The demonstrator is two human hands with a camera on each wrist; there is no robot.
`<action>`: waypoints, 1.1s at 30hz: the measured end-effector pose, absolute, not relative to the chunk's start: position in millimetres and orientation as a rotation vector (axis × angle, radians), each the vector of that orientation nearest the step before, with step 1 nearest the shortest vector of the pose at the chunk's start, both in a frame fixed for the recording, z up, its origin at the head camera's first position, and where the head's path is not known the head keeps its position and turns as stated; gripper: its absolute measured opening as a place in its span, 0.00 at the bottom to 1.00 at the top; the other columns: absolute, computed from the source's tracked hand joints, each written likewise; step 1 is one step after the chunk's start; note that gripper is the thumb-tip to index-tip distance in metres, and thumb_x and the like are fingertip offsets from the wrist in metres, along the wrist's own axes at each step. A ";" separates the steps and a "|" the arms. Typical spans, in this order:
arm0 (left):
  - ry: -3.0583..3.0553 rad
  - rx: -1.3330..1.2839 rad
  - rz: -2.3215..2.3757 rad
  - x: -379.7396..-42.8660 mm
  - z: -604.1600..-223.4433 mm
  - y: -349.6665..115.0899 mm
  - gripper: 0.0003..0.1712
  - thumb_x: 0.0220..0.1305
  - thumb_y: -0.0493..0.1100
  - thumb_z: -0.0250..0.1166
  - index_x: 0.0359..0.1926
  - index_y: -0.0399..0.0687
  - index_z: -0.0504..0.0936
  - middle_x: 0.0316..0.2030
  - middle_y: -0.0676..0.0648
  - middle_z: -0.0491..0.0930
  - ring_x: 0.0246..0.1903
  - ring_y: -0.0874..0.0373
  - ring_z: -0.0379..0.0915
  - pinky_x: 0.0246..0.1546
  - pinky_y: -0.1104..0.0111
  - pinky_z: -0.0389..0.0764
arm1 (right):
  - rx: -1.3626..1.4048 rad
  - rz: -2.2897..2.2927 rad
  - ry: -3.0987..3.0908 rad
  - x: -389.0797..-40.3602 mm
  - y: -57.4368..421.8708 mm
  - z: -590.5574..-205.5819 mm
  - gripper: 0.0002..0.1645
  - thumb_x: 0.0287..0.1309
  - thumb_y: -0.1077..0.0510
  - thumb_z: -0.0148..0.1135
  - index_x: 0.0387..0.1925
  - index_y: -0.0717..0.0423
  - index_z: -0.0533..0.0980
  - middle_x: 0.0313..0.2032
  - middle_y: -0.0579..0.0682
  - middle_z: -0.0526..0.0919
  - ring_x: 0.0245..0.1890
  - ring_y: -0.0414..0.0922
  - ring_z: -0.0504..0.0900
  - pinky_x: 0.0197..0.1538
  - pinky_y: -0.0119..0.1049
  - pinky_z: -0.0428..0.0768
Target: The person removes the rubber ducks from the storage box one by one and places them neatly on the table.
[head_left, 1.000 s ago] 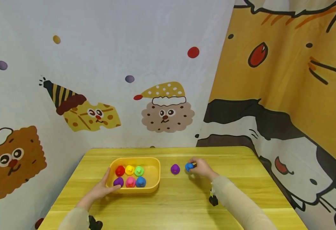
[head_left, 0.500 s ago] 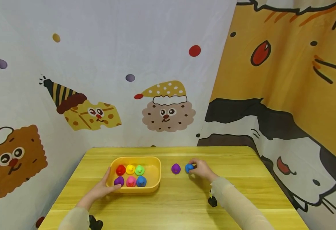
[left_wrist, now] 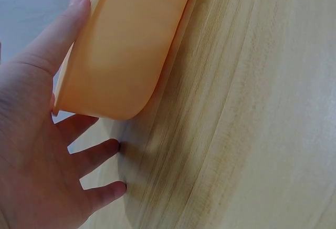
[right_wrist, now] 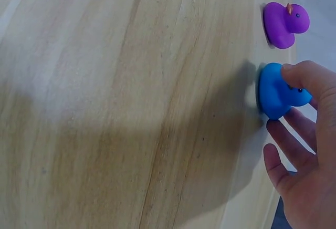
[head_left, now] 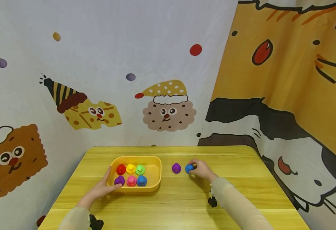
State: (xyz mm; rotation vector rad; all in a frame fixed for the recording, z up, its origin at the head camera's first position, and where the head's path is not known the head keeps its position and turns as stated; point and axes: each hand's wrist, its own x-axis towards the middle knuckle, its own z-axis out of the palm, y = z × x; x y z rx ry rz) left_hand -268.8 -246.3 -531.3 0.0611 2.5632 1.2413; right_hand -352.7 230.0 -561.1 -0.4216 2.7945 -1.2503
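Left hand [head_left: 102, 188]: grips a corner of the yellow tray [head_left: 154, 174], thumb along the near rim; the index finger is partly concealed behind the tray wall in the left wrist view. That view crops the tray at the top and conceals its contents.

Right hand [head_left: 203, 170]: pinches the blue duck [right_wrist: 272, 92]. The thumb covers part of the duck's body; whether the base contacts the table [head_left: 170, 207] is hard to determine.

Two black items, one below each wrist, are too small to identify. Both sleeves are cut off by the lower edge.

Count: eight ducks. Six occupy the tray, to the right of the left hand, in two rows of three. Far row, outward from that hand: red duck [head_left: 121, 169], yellow duck [head_left: 131, 168], green duck [head_left: 140, 169]. Near row: one purple, partly hidden beside the left thumb, one pink, one blue. Outside the tray: the pinched unit and one loose purple duck [head_left: 176, 168], just left of the right hand.
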 end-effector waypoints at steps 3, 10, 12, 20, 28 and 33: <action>2.561 0.056 1.248 -269.1 -531.4 -246.4 0.65 0.61 0.58 0.67 0.75 0.45 0.25 0.72 0.25 0.34 0.67 0.24 0.36 0.62 0.33 0.47 | -0.413 -1.244 2.790 -352.7 230.0 -559.3 0.19 0.49 0.66 0.72 0.46 0.57 0.79 0.45 0.54 0.82 0.42 0.51 0.82 0.47 0.48 0.81; 2.569 0.059 1.252 -269.1 -530.5 -245.4 0.66 0.60 0.58 0.67 0.74 0.44 0.24 0.71 0.24 0.34 0.67 0.24 0.36 0.61 0.32 0.48 | -0.393 -1.231 2.785 -352.5 229.8 -555.6 0.23 0.48 0.66 0.73 0.48 0.60 0.78 0.46 0.55 0.82 0.42 0.51 0.82 0.46 0.46 0.82; 2.565 0.061 1.258 -269.0 -530.0 -245.2 0.66 0.60 0.58 0.67 0.74 0.44 0.24 0.71 0.24 0.34 0.67 0.24 0.35 0.62 0.33 0.47 | -0.390 -1.227 2.787 -352.5 229.5 -554.4 0.24 0.47 0.65 0.73 0.49 0.61 0.78 0.46 0.55 0.82 0.42 0.51 0.82 0.45 0.45 0.82; 2.563 0.044 1.241 -266.2 -527.9 -246.4 0.66 0.60 0.59 0.67 0.75 0.44 0.25 0.71 0.24 0.36 0.67 0.23 0.37 0.62 0.33 0.48 | -0.411 -1.221 2.793 -353.5 226.3 -543.7 0.27 0.53 0.62 0.70 0.55 0.65 0.76 0.52 0.58 0.80 0.49 0.58 0.79 0.50 0.49 0.79; 2.562 0.051 1.229 -265.9 -529.4 -248.9 0.67 0.59 0.61 0.67 0.75 0.43 0.25 0.71 0.23 0.36 0.66 0.22 0.39 0.61 0.32 0.49 | -0.559 -1.160 2.821 -365.0 203.8 -515.6 0.23 0.55 0.60 0.67 0.53 0.62 0.78 0.53 0.61 0.80 0.49 0.62 0.78 0.52 0.52 0.77; 2.564 0.045 1.213 -266.1 -528.0 -247.6 0.67 0.59 0.62 0.67 0.75 0.42 0.26 0.70 0.22 0.37 0.65 0.21 0.42 0.60 0.32 0.52 | -0.637 -1.113 2.801 -369.2 179.9 -501.5 0.21 0.55 0.61 0.67 0.52 0.61 0.78 0.51 0.58 0.81 0.48 0.59 0.80 0.51 0.49 0.78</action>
